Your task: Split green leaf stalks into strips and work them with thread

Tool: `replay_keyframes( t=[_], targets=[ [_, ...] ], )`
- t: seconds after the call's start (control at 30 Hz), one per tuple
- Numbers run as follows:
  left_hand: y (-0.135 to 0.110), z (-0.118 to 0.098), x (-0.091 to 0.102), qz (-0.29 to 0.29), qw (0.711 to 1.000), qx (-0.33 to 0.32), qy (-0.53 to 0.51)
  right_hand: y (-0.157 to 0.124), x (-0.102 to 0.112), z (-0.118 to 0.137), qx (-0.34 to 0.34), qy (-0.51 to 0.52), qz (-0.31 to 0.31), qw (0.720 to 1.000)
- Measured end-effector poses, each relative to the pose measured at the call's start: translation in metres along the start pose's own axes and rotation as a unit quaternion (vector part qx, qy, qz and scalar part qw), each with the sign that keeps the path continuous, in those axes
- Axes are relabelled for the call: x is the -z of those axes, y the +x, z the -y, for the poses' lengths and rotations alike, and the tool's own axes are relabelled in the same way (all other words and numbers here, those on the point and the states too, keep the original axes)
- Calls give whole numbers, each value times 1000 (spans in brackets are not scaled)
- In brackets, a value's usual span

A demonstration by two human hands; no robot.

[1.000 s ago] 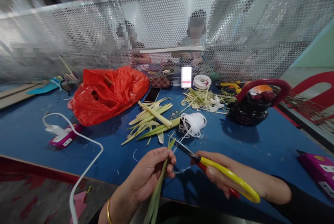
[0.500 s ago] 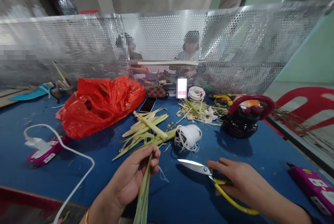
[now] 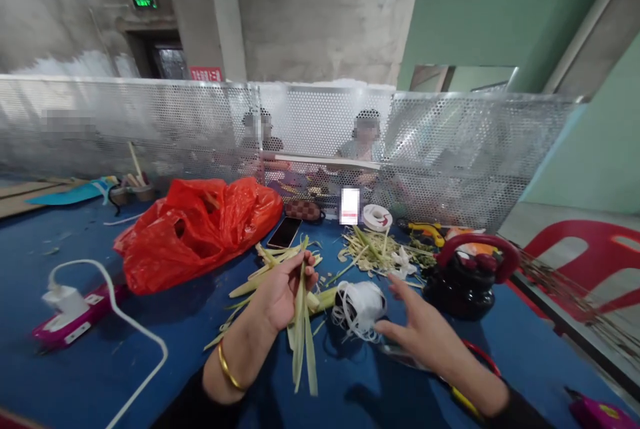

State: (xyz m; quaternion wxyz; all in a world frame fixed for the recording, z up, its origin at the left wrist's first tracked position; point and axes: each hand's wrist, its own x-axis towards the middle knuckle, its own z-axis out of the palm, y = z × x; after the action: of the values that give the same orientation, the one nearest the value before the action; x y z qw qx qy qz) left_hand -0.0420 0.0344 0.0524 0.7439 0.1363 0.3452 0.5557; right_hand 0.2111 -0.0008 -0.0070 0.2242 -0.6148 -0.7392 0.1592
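Observation:
My left hand (image 3: 283, 292) pinches a bundle of pale green leaf strips (image 3: 301, 339), whose long ends hang down over the table. My right hand (image 3: 425, 326) is empty, thumb and fingers spread, just right of a loose ball of white flat string (image 3: 361, 306). Its thumb reaches the ball's edge; whether it touches I cannot tell. Scissors with yellow and red handles (image 3: 467, 404) lie on the table beneath my right hand and forearm, partly hidden. Behind my left hand, more cut leaf strips (image 3: 245, 288) lie in a pile.
On the blue table (image 3: 200, 349) are a red plastic bag (image 3: 200, 236), a phone (image 3: 285, 232), a power strip (image 3: 75, 319) with a white cable, plant scraps (image 3: 370, 249), a white spool (image 3: 377, 218) and a black pot (image 3: 463, 289). A perforated metal screen (image 3: 450, 149) stands behind; people sit beyond it.
My right hand has let go of the scissors, now down on the table, and moved towards the string ball. My left hand has lifted the strips slightly. The view has tilted up.

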Motion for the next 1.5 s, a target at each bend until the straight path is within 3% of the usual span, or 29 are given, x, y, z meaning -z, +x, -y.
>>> replay_keyframes(
  t=[0.1,0.2,0.33,0.43,0.5,0.57,0.7,0.77,0.87,1.0,1.17,1.33,1.4,1.5],
  targets=[
    [15,2,11,-12,1000,11,-12,17,-26,25,-21,-48,21,998],
    [24,7,24,-17,999,22,-17,23,-38,32,-21,-94,15,995],
    [26,9,28,-23,999,35,-31,40,-21,21,4,-44,57,997],
    [25,9,25,-44,997,55,-32,79,3,15,5,58,96,994],
    [25,10,24,-46,996,63,-38,116,11,19,38,64,64,995],
    [25,10,24,-41,996,67,-44,156,9,27,68,-36,3,997],
    [24,9,25,-45,996,66,-45,223,-22,43,79,-112,-85,987],
    [24,8,25,-42,996,62,-48,240,-42,46,113,-137,-123,976],
    [26,9,26,-37,996,58,-58,247,-69,47,184,-155,-131,962],
    [28,12,27,-30,996,61,-62,236,-82,47,242,-150,-130,950],
    [24,13,26,-28,996,65,-46,195,-54,41,230,-111,-169,952],
    [13,18,19,26,997,76,-17,103,-19,24,225,-44,-165,959],
    [9,27,13,55,994,88,-15,62,-13,20,205,63,-144,966],
    [3,48,2,102,988,114,-24,12,-9,21,154,159,-166,961]
  ],
)
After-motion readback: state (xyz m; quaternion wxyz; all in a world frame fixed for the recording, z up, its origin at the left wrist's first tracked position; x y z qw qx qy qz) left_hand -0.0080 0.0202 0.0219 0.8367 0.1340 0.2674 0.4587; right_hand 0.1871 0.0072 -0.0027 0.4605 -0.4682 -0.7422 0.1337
